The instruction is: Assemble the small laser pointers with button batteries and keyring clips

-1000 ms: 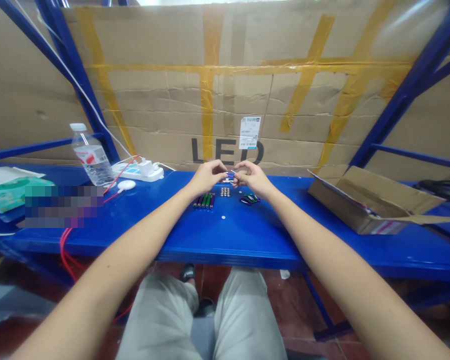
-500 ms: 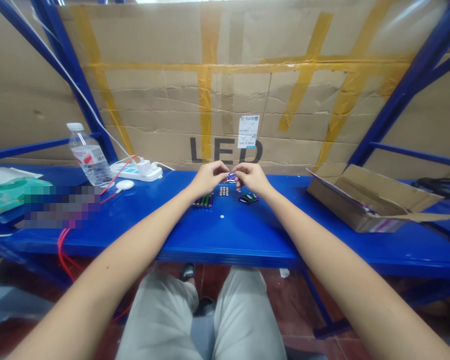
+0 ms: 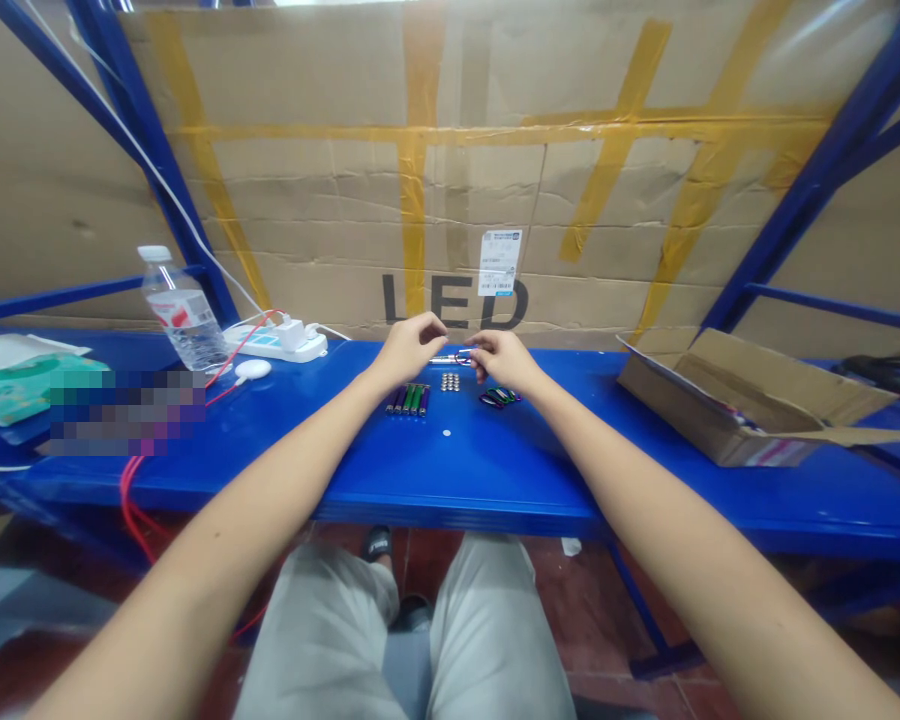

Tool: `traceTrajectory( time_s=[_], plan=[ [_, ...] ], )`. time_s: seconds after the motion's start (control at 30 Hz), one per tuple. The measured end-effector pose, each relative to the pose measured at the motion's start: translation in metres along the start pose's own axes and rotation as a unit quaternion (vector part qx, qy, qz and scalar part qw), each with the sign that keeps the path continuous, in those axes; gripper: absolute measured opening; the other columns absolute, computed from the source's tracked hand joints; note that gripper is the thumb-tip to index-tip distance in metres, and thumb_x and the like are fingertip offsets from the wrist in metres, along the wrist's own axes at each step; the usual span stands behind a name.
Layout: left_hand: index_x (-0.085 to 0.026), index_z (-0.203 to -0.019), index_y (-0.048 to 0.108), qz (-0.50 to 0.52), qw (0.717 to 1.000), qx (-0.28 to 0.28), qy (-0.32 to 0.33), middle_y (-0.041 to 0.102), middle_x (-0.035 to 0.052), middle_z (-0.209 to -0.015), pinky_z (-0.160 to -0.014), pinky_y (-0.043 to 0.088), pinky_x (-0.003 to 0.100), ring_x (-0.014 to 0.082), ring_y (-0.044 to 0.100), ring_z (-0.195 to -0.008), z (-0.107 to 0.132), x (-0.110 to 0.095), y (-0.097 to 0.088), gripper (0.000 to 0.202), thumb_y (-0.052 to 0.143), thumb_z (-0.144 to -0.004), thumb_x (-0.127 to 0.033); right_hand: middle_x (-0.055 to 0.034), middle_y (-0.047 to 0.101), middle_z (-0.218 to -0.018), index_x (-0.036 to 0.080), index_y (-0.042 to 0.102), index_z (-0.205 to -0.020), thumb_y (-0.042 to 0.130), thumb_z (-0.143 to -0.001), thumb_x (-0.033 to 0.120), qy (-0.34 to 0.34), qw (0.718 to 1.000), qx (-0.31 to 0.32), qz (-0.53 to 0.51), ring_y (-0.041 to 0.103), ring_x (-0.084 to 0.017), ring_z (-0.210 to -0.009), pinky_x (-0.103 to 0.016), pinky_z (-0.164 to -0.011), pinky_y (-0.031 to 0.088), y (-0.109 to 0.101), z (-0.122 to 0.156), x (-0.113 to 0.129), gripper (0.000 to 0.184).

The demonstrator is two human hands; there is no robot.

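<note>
My right hand (image 3: 504,360) pinches a thin metal-and-purple clip (image 3: 454,358) at the blue steel shelf's (image 3: 450,480) back edge. The clip's left end reaches toward my left hand (image 3: 412,350), whose curled fingers hang just above it; I cannot tell whether they touch it. Below my left hand lies a row of several slim green and purple cylinders, possibly batteries (image 3: 409,400). Between my hands and nearer me sits a small group of silver button-like parts (image 3: 450,382). Several coloured clips (image 3: 499,397) lie just below my right hand.
A white power strip (image 3: 274,342) with red and white cables and a water bottle (image 3: 184,315) stand at left, beside a green packet (image 3: 19,392). An open cardboard box (image 3: 727,405) sits at right. A small white disc (image 3: 446,433) lies on the shelf. Blue uprights frame a cardboard backing.
My hands have drawn apart sideways, with my left hand moving left and up from the clip. The clip now lies more horizontally and shows between them.
</note>
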State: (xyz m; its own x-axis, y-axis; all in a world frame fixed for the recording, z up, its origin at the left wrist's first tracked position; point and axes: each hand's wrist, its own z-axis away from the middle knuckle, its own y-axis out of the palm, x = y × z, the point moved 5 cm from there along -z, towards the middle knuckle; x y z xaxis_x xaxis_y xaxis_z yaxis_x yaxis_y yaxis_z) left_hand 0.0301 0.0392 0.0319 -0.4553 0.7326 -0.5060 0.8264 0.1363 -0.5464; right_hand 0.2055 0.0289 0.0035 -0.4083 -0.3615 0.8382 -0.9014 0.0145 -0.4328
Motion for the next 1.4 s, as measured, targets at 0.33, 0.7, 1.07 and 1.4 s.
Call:
traceTrajectory(
  time_s=[0.33,0.7,1.07,1.4],
  plan=[
    [-0.018,-0.081,0.068,-0.09,0.973,0.069,-0.199,0.071,0.003,-0.074,-0.073,0.05,0.029,0.0182,0.066,-0.072,0.004,0.077,-0.027,0.016,0.064,-0.067,-0.011,-0.0091,0.073,-0.075,0.013,0.07,-0.086,0.053,-0.089,0.013,0.065,0.973,-0.075,0.209,0.068,-0.019,-0.075,-0.029,-0.077,0.052,-0.036,-0.009,-0.025,0.017],
    [-0.019,-0.058,0.071,-0.055,0.929,0.219,-0.292,0.067,0.0018,-0.058,-0.062,0.045,0.027,0.0149,0.056,-0.058,0.012,0.098,-0.022,0.007,0.069,-0.055,-0.013,-0.0214,0.073,-0.107,0.01,0.073,-0.101,0.062,-0.08,0.018,0.209,0.9,-0.085,0.374,0.069,-0.029,-0.101,-0.031,-0.082,0.051,-0.068,-0.016,-0.073,0.026],
    [-0.021,-0.063,0.076,-0.044,0.894,0.311,-0.32,0.072,0.0023,-0.068,-0.052,0.036,0.022,0.0135,0.055,-0.059,0.018,0.08,-0.027,0.014,0.067,-0.053,-0.023,-0.0202,0.073,-0.103,0.009,0.07,-0.109,0.071,-0.076,0.028,0.241,0.881,-0.075,0.401,0.07,-0.03,-0.098,-0.032,-0.077,0.052,-0.077,-0.013,-0.079,0.038],
    [-0.022,-0.064,0.077,-0.034,0.895,0.327,-0.302,0.073,0.0032,-0.07,-0.056,0.036,0.024,0.0134,0.053,-0.06,0.018,0.081,-0.022,0.015,0.066,-0.054,-0.025,-0.0218,0.072,-0.104,0.009,0.067,-0.116,0.067,-0.081,0.029,0.251,0.873,-0.073,0.411,0.07,-0.031,-0.1,-0.034,-0.077,0.052,-0.079,-0.01,-0.08,0.041]
  ],
)
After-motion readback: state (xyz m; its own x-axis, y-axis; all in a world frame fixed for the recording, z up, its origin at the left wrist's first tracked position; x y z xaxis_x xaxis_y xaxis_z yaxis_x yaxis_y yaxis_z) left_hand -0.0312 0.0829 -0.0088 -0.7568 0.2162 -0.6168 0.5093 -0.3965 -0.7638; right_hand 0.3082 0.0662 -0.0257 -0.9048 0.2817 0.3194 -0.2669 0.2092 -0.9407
